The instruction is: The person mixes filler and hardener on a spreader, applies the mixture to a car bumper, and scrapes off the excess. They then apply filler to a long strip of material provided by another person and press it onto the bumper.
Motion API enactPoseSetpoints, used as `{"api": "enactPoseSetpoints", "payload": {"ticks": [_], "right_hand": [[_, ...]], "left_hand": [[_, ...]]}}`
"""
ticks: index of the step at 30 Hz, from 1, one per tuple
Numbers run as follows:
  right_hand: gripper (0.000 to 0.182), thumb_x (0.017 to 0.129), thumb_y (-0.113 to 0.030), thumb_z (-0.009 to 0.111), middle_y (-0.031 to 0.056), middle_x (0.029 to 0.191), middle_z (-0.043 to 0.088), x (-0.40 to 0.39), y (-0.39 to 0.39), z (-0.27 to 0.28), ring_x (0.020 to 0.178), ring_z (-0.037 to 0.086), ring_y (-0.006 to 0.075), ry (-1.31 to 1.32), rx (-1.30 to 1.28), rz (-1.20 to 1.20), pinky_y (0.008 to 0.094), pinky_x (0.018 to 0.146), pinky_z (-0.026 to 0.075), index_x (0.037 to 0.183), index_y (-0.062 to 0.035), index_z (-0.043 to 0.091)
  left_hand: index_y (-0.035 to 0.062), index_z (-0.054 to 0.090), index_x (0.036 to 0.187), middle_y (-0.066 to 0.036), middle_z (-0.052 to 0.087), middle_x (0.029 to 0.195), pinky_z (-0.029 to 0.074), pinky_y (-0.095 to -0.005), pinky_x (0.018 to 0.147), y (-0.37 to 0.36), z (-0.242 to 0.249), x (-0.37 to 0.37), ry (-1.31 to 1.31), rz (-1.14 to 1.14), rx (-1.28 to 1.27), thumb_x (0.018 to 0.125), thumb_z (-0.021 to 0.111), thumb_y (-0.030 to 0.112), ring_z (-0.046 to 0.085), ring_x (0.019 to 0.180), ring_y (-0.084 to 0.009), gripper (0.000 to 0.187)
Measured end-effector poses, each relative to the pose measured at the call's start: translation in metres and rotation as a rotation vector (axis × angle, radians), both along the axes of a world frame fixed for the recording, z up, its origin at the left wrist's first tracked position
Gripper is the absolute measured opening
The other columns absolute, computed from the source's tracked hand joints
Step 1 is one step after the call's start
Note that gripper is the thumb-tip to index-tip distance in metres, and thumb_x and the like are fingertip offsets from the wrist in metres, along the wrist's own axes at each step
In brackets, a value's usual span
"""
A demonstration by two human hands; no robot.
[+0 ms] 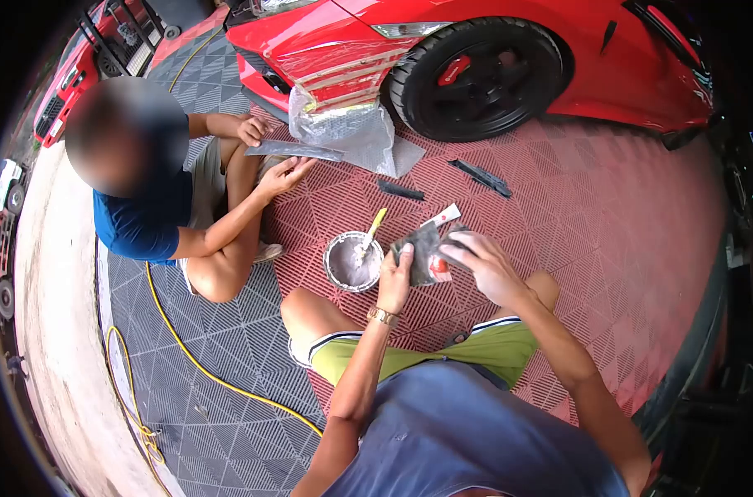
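Observation:
My left hand (pixel 394 277), with a watch on the wrist, grips a thin dark grey flat piece (pixel 416 245), thumb on its upper face. Bent over the right edge of that piece are the fingers of my right hand (pixel 494 269), slightly smeared and dusted pale. Something dark shows at their tips; I cannot tell what it is. Beside the flat piece is white paper with a red print (pixel 440 268), and a similar strip (pixel 447 215) sticks out above. A tub of greyish paste (pixel 343 263) stands left of my left hand, with a yellow-handled brush or spatula (pixel 375 225) in it.
At the left, a seated person (pixel 148 203) holds a long grey panel (pixel 293 150). A red car (pixel 592 62) with a black wheel (pixel 484 79) stands ahead, plastic wrap (pixel 351 132) by its bumper. Two black strips (pixel 481 177) lie on the tiles. A yellow hose (pixel 202 369) runs left.

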State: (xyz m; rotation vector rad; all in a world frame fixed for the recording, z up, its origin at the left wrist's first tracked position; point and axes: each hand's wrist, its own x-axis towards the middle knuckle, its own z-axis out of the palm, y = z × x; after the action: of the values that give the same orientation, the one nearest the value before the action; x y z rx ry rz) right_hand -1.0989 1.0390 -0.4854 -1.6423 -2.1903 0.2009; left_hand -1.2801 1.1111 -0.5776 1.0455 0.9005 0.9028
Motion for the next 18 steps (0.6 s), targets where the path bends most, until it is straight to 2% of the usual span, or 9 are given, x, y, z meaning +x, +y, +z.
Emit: {"api": "enactPoseSetpoints", "payload": {"ticks": [1,4,6,8,9,12,15,16,18], "right_hand": [[0.050,0.076,0.005,0.048,0.0061,0.126,0.051,-0.008,0.002,0.000,0.119,0.046,0.0267,-0.109,-0.028,0.073,0.0425,0.099,0.035,0.120,-0.0148,0.058],[0.051,0.074,0.007,0.049,0.0054,0.125,0.052,-0.005,0.001,-0.007,0.120,0.045,0.0257,-0.124,-0.091,0.111,0.0430,0.097,0.035,0.120,-0.0157,0.058],[0.052,0.073,0.008,0.050,0.0056,0.124,0.053,0.008,-0.010,-0.005,0.119,0.047,0.0255,-0.162,-0.176,0.159,0.0421,0.096,0.035,0.119,-0.0156,0.058],[0.058,0.070,0.013,0.049,0.0088,0.122,0.051,0.011,-0.007,0.008,0.118,0.047,0.0286,0.126,-0.234,0.100,0.0401,0.097,0.041,0.121,-0.0121,0.055],[0.060,0.068,0.014,0.048,0.0107,0.123,0.048,0.004,-0.005,0.015,0.118,0.047,0.0303,0.268,-0.235,0.064,0.0399,0.097,0.042,0.123,-0.0104,0.051],[0.064,0.068,0.015,0.046,0.0139,0.128,0.041,-0.019,0.006,-0.006,0.117,0.047,0.0332,0.272,0.036,0.049,0.0399,0.098,0.042,0.127,-0.0069,0.043],[0.056,0.080,0.007,0.044,0.0141,0.129,0.036,0.010,0.001,-0.039,0.116,0.048,0.0323,0.010,-0.181,0.060,0.0393,0.097,0.043,0.133,-0.0074,0.037],[0.054,0.079,0.008,0.043,0.0137,0.127,0.041,0.015,-0.004,-0.040,0.115,0.048,0.0328,0.040,-0.270,0.018,0.0396,0.097,0.042,0.131,-0.0085,0.042],[0.053,0.078,0.008,0.044,0.0120,0.124,0.045,0.017,0.002,-0.022,0.115,0.048,0.0321,0.046,-0.177,-0.050,0.0404,0.097,0.041,0.127,-0.0090,0.047]], "left_hand": [[-0.0006,0.061,0.105,-0.002,0.063,0.095,0.046,-0.0239,0.075,-0.005,0.006,0.007,-0.003,0.013,0.120,0.097,0.050,0.025,0.055,0.082,-0.0083,0.029],[-0.0006,0.060,0.107,-0.003,0.063,0.096,0.046,-0.0252,0.077,0.009,-0.001,0.001,-0.189,0.133,-0.121,0.096,0.051,0.023,0.055,0.085,-0.0088,0.027],[-0.0018,0.060,0.103,-0.003,0.063,0.093,0.048,-0.0245,0.072,0.022,-0.005,-0.012,-0.283,0.193,-0.133,0.095,0.051,0.021,0.057,0.079,-0.0087,0.025],[-0.0020,0.059,0.101,-0.003,0.064,0.088,0.050,-0.0239,0.067,0.031,0.001,-0.015,-0.337,0.202,-0.129,0.095,0.051,0.020,0.059,0.072,-0.0088,0.024],[-0.0004,0.058,0.103,-0.003,0.064,0.090,0.050,-0.0250,0.070,0.026,0.004,-0.011,-0.348,0.203,-0.164,0.095,0.052,0.020,0.060,0.076,-0.0087,0.023],[0.0034,0.058,0.106,-0.004,0.063,0.097,0.051,-0.0268,0.073,0.011,0.014,0.005,-0.568,0.167,-0.381,0.094,0.054,0.018,0.060,0.084,-0.0102,0.020],[0.0041,0.059,0.103,-0.003,0.064,0.096,0.051,-0.0270,0.075,0.012,0.023,-0.001,-0.591,0.143,-0.378,0.093,0.054,0.016,0.061,0.084,-0.0110,0.016],[0.0035,0.060,0.104,-0.002,0.064,0.097,0.050,-0.0257,0.075,0.015,0.017,-0.004,-0.513,0.094,-0.274,0.095,0.052,0.018,0.061,0.082,-0.0098,0.019],[0.0020,0.059,0.106,-0.003,0.063,0.097,0.049,-0.0258,0.078,0.013,0.012,-0.006,-0.230,0.073,-0.140,0.096,0.051,0.021,0.059,0.084,-0.0094,0.023]]}}
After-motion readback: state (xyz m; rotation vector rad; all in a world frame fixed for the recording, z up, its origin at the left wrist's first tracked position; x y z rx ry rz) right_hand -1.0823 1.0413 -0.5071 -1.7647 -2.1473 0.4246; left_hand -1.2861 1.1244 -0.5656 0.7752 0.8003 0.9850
